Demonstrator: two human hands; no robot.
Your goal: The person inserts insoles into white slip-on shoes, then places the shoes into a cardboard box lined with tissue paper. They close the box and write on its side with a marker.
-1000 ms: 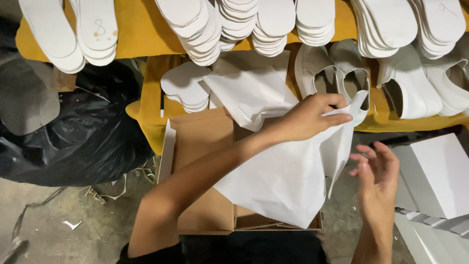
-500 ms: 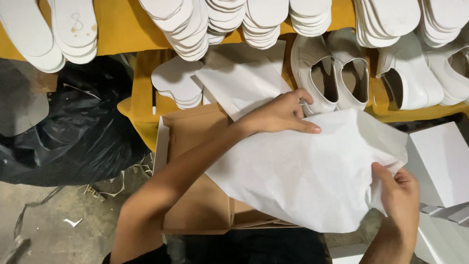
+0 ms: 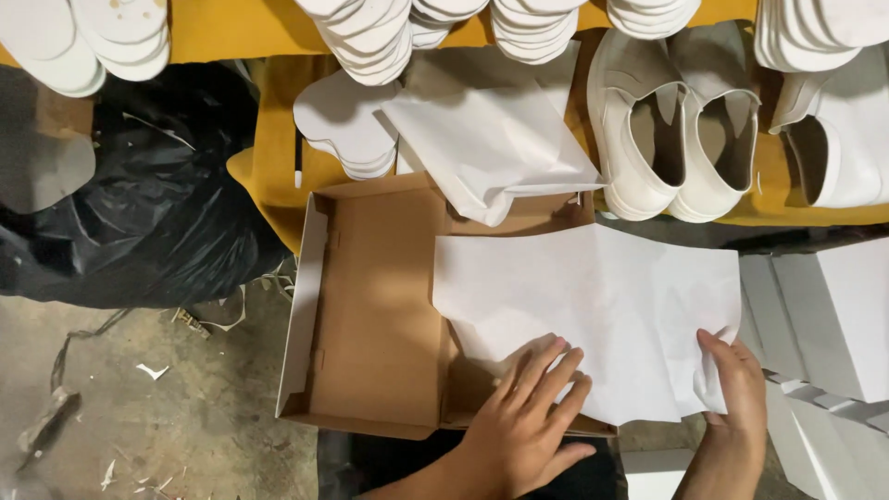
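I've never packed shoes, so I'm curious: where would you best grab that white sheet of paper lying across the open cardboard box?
Probably by the white paper sheet's right edge, coming from the right. That part overhangs the cardboard box, so fingers can get beneath it; the right hand already pinches it there. The left hand lies flat on the near edge.
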